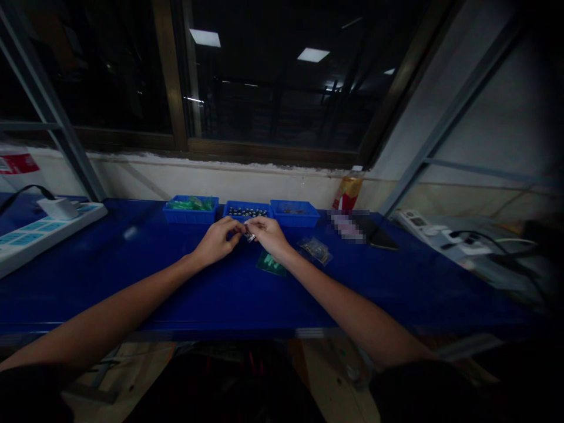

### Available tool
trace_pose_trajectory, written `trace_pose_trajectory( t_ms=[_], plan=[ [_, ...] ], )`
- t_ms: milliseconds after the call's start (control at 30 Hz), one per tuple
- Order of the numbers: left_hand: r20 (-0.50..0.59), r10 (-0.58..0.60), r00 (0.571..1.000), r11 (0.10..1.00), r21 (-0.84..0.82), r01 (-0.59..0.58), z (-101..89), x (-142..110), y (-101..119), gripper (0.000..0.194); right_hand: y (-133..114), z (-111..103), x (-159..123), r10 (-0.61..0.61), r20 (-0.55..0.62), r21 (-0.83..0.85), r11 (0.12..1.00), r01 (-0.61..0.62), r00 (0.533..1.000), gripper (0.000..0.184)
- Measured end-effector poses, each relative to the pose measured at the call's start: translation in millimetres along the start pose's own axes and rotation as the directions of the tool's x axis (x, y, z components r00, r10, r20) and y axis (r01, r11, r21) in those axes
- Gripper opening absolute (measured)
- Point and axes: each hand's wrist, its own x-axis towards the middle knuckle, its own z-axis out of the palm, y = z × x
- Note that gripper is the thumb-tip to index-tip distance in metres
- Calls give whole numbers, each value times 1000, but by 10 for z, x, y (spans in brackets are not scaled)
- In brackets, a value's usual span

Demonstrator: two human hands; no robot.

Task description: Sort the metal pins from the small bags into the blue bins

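Note:
My left hand (219, 239) and my right hand (269, 236) meet over the blue table, fingertips pinched together. Between them is a small shiny, clear piece (251, 237), perhaps a little plastic bag; its kind is too small to make out. Just beyond my fingers stands a blue bin (227, 210) of small round dark-and-silver parts. Under my right wrist lies a flat clear packet with pale green pieces (272, 264). Clear packets with small parts (318, 251) lie to the right of that wrist.
A blue bin with green packets (191, 211) stands at the back left, another blue bin (294, 219) at the back right. A bottle (348, 192) and a phone (381, 238) are further right. Power strips (48, 232) lie at the left and right sides.

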Motion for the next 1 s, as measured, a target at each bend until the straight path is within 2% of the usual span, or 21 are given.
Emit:
trace_pose_trajectory(
  t_ms=[67, 133, 233, 300, 333, 433, 500, 600, 667, 733, 800, 867, 933, 1000],
  plan=[
    [3, -114, 993, 991, -73, 114, 6, 10, -31, 16, 20, -5, 11, -41, -30, -22, 999, 40, 999, 11],
    [30, -278, 960, 934, -224, 278, 9, 22, -52, 24, 30, -15, 20, -83, -56, -52, 995, 80, 995, 8],
    [127, -490, 862, 722, -495, 483, 11, 38, -57, 39, 13, -27, 7, -176, -80, -159, 974, 162, 981, 4],
    [187, -550, 814, 590, -603, 537, 11, 42, -48, 41, -16, -32, -18, -263, -42, -259, 935, 244, 964, 2],
    [201, -559, 805, 561, -624, 545, 13, 42, -42, 39, -30, -32, -33, -311, -8, -308, 905, 294, 950, 3],
    [177, -561, 808, 578, -616, 536, 27, 36, -31, 23, -52, -26, -74, -422, 89, -406, 812, 420, 902, 7],
    [134, -551, 824, 617, -600, 510, 36, 34, -38, 14, -47, -14, -93, -447, 115, -445, 775, 449, 887, 6],
    [35, -513, 858, 694, -571, 438, 29, 37, -66, 9, -34, 4, -101, -424, 79, -481, 777, 407, 902, 9],
    [-67, -423, 904, 812, -472, 344, 5, 38, -80, 8, -34, 7, -88, -374, 27, -467, 815, 343, 927, 11],
    [-140, -258, 956, 939, -271, 214, -25, 32, -73, 7, -37, 0, -61, -280, 20, -400, 878, 264, 960, 20],
    [-131, -77, 988, 996, -53, 70, -43, 18, -45, 7, -34, -10, -30, -151, 34, -290, 944, 154, 988, 33],
    [-83, 54, 995, 996, 82, -47, -41, 2, -8, 8, -19, -15, -6, -56, 29, -204, 977, 61, 998, 36],
    [-39, 118, 992, 982, 150, -111, -25, -11, 23, 8, -1, -11, 5, -37, -10, -170, 985, 34, 999, 29],
    [-12, 114, 993, 976, 188, -110, -9, -14, 35, 9, 5, -4, 3, -67, -32, -176, 982, 61, 997, 21]
  ],
)
